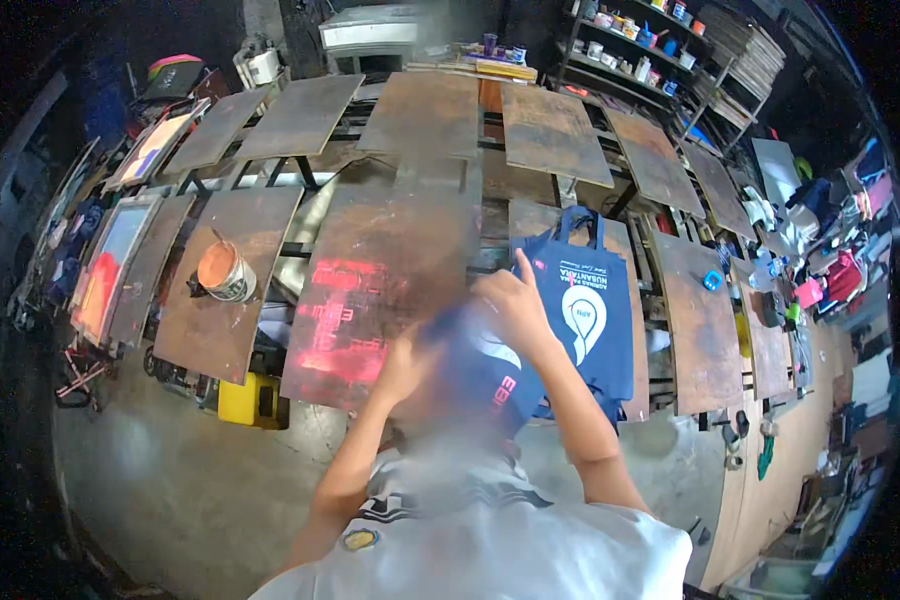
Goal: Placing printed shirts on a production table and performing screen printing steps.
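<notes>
Fingers of the left hand (405,362) close on a motion-blurred dark-blue bag (482,378), held just toward 6 o'clock of centre; the right hand (510,308), one finger raised, meets its upper edge, the grip too blurred to tell. At that hand's 3 o'clock, a blue tote bag (602,345) lies flat; at the left's 10 o'clock stands a paint bucket (232,282).

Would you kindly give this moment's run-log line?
left hand: at blue fabric; right hand: at same fabric; blue tote bag: on board
</notes>
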The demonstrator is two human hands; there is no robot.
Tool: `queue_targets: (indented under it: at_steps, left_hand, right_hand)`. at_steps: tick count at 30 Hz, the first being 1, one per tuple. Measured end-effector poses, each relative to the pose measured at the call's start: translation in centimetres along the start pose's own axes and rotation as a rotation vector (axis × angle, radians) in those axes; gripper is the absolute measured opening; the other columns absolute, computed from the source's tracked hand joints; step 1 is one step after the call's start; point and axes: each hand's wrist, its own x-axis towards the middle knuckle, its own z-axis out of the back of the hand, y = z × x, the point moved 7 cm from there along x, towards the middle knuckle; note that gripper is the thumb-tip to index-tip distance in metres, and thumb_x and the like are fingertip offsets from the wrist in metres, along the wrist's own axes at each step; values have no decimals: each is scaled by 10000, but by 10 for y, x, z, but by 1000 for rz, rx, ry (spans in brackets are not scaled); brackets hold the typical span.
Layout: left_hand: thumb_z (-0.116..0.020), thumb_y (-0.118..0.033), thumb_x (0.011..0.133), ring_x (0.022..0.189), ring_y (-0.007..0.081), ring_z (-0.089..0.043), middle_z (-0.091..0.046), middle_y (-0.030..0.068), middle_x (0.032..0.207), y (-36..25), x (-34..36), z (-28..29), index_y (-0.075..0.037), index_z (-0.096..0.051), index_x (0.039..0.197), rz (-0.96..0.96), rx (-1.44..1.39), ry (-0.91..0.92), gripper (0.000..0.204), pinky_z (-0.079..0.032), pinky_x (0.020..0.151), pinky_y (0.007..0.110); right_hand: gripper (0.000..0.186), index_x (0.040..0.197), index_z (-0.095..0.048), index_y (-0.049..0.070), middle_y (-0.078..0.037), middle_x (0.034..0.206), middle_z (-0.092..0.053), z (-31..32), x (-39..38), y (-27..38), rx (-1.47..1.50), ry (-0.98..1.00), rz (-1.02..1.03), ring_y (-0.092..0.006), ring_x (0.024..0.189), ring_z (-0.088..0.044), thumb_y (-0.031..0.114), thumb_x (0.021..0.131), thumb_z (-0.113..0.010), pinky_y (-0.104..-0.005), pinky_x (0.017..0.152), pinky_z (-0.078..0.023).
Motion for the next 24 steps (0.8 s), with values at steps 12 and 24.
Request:
queue_targets:
  at_steps: [12,24]
  left_hand:
    - [-711,-247,892,910,181,-656,-724,128,986,117,-36,-47,27,-673,1117,145,195,238,356,-514,832,341]
    - [-673,-206,940,900,106,-631,-697,28,1037,14,15,-88,-3,-638,1170,275,-249,272,308,-503,845,275]
  right_hand:
    - [109,1033,-585,1,-236,836,-620,102,-75,-99,110,-588,-525,-356,731,-629,79,957,-575,-365,665,-477]
    - [316,975,-659,-12,-167,787,-667,216,-223,-220,-80,-466,-933,-276,715,-633,294,964,-583,-388,667,-472]
